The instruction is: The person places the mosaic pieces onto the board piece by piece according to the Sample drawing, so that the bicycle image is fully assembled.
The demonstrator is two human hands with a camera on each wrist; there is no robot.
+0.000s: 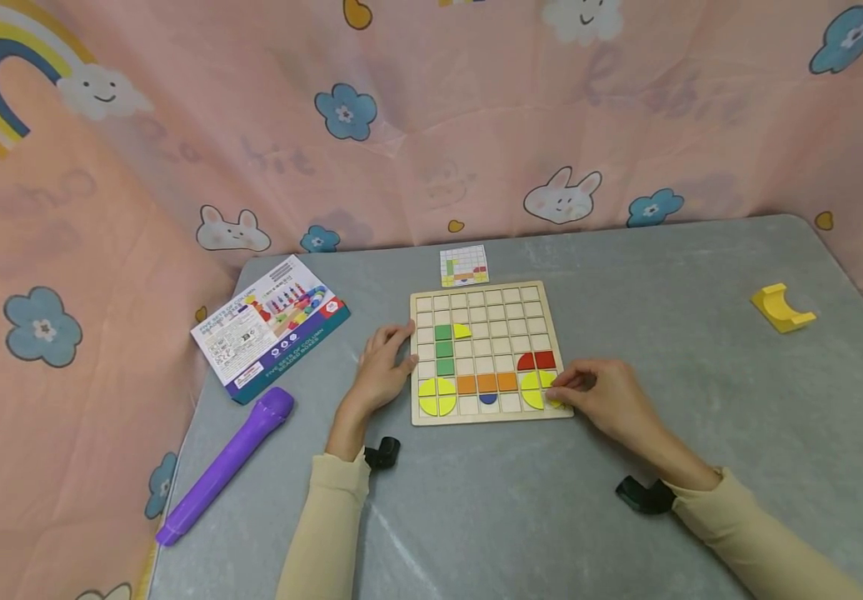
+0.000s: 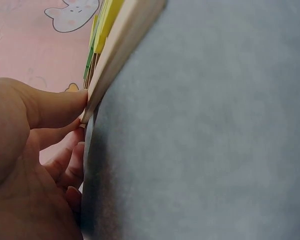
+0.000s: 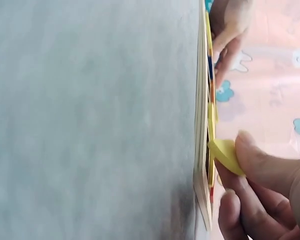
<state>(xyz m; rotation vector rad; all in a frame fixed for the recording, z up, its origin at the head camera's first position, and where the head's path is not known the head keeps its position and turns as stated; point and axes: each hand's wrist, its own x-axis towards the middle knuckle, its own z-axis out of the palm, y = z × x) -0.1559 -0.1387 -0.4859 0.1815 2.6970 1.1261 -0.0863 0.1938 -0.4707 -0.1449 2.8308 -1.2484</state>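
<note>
A wooden grid board (image 1: pixel 491 421) lies on the grey table. My left hand (image 1: pixel 379 371) rests against its left edge, thumb and fingers touching the side with nothing pinched. At the lower right corner my right hand (image 1: pixel 611 400) pinches a yellow quarter-circle piece (image 3: pixel 226 155), tilted at the board's edge. Beside it sit other yellow pieces (image 1: pixel 531 390), below a red square (image 1: pixel 545 360) and a red curved piece. Orange squares (image 1: pixel 486 382) form a row above a blue half-circle (image 1: pixel 487 398). Green squares (image 1: pixel 443 349) make a column; a yellow circle (image 1: pixel 437 397) fills the lower left.
Behind the board lies a small pattern card (image 1: pixel 465 267) with a printed grid. On the left are a printed box (image 1: pixel 270 325) and a purple tube-like stick (image 1: pixel 225 467). A yellow curved block (image 1: pixel 781 308) stands far right. A pink printed curtain (image 1: pixel 461 125) hangs behind the table.
</note>
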